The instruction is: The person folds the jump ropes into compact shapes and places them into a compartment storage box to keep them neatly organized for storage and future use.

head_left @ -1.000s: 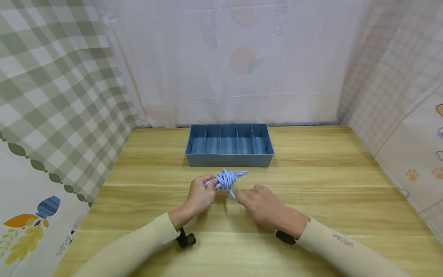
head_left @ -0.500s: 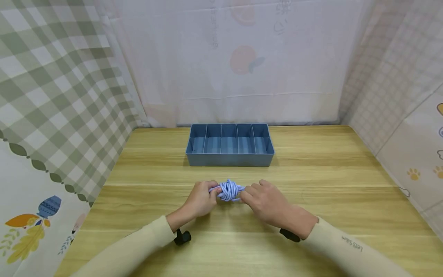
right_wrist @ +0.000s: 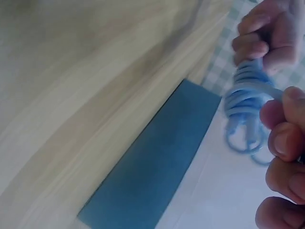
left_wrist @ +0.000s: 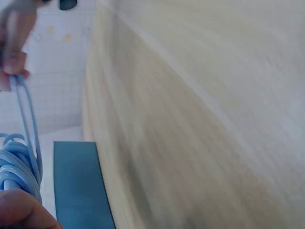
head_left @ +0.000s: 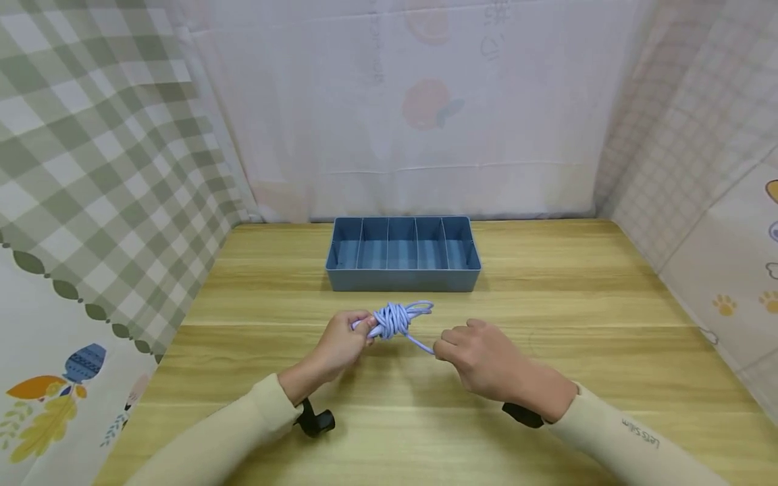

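Observation:
A light blue-violet cord [head_left: 392, 320] is wound into a bundle above the table, with loops sticking out at its right end. My left hand [head_left: 340, 341] grips the bundle's left end between thumb and fingers. To the right and slightly nearer, my right hand [head_left: 483, 358] pinches a length of the cord that runs taut from the bundle. In the left wrist view this length looks doubled where it meets the right fingers [left_wrist: 16, 62]. Several wraps of the cord [right_wrist: 248, 95] show in the right wrist view, with the open loops below them. The cord's tip is hidden.
Behind the hands, a blue-grey tray [head_left: 404, 280] with several compartments stands on the wooden table [head_left: 547, 297]. A checked cloth [head_left: 115, 135] hangs at the left, and pale printed cloths enclose the back and right.
Half a second ago my right hand was at the bundle's right end; it has since drawn right, stretching the cord. My left hand and the bundle have shifted slightly left and away.

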The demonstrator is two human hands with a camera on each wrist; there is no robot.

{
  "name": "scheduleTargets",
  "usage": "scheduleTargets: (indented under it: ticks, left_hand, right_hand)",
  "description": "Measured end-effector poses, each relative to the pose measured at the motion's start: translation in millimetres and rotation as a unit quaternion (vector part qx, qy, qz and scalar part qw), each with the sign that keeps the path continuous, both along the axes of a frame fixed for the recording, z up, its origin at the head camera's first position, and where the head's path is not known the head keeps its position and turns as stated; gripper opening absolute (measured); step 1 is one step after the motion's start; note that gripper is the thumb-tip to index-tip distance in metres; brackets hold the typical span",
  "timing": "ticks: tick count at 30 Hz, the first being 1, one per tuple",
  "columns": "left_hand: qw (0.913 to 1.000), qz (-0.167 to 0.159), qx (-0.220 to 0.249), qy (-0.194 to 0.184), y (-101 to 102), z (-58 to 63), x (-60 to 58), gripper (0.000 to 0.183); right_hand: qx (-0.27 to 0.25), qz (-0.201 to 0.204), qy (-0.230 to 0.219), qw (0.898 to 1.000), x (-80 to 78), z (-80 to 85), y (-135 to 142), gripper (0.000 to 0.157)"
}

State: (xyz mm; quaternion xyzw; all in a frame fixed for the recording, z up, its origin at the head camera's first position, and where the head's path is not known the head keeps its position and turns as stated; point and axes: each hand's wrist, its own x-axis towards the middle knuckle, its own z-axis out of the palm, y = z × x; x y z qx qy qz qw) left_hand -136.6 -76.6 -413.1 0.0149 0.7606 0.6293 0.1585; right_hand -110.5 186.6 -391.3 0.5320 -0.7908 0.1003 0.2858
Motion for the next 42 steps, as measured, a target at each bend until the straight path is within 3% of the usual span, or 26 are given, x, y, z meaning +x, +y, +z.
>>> scheduleTargets:
  ticks: [5,10,14,17,19,21,23,26,29,33,36,39,40,42]
  left_hand:
    - [0.9971,-0.003,0.059,-0.049,-3,6.7,-0.6,0.026]
    - [0.9974,-0.003,0.044,-0.056,-5,4.9,0.8,0.025]
    - [0.9976,-0.029,-0.048,0.039,-1,-1.5,2.3,0.023]
    - [0.9828,-0.064,-0.120,0.125,3,-5.3,4.1,0.023]
    - [0.9715,-0.095,-0.148,0.159,5,-6.1,7.1,0.022]
    - [0.9598,-0.134,-0.165,0.184,6,-6.5,10.7,0.020]
    - [0.9478,-0.171,-0.170,0.209,6,-5.0,14.0,0.018]
    - [0.9311,-0.223,-0.159,0.241,6,-0.1,15.3,0.018]
    - [0.9199,-0.273,-0.128,0.250,5,3.2,14.5,0.021]
    - [0.9239,-0.311,-0.048,0.217,0,2.3,12.0,0.022]
    - [0.9293,-0.324,0.027,0.175,-4,1.8,10.3,0.022]
    - [0.9293,-0.331,0.109,0.123,-4,3.0,10.2,0.027]
    - [0.9294,-0.327,0.135,0.106,-3,3.4,10.5,0.029]
    - [0.9319,-0.303,0.187,0.070,-1,4.1,11.5,0.031]
  right_hand:
    - [0.031,-0.003,-0.011,0.999,0.3,-3.3,5,0.021]
    - [0.055,-0.003,-0.022,0.998,1.3,-7.4,10,0.025]
    - [0.056,0.006,0.016,0.998,4.6,-3.8,5,0.021]
    - [0.048,0.005,0.044,0.998,6.3,2.3,0,0.036]
    - [0.039,0.007,0.041,0.998,5.3,6.5,-3,0.042]
    - [0.016,0.018,0.005,1.000,2.2,10.6,-2,0.043]
    - [-0.016,0.033,-0.060,0.998,-3.4,14.7,0,0.033]
    - [-0.063,0.068,-0.189,0.978,-12.9,19.4,6,0.011]
    - [-0.096,0.102,-0.303,0.943,-21.3,20.1,9,0.015]
    - [-0.160,0.122,-0.403,0.893,-29.9,13.9,17,0.022]
    - [-0.207,0.112,-0.438,0.868,-32.3,6.3,22,0.027]
    - [-0.244,0.098,-0.443,0.857,-30.5,-2.6,22,0.027]
    - [-0.254,0.092,-0.437,0.858,-29.4,-5.3,21,0.026]
    - [-0.263,0.071,-0.410,0.870,-26.8,-11.6,16,0.026]
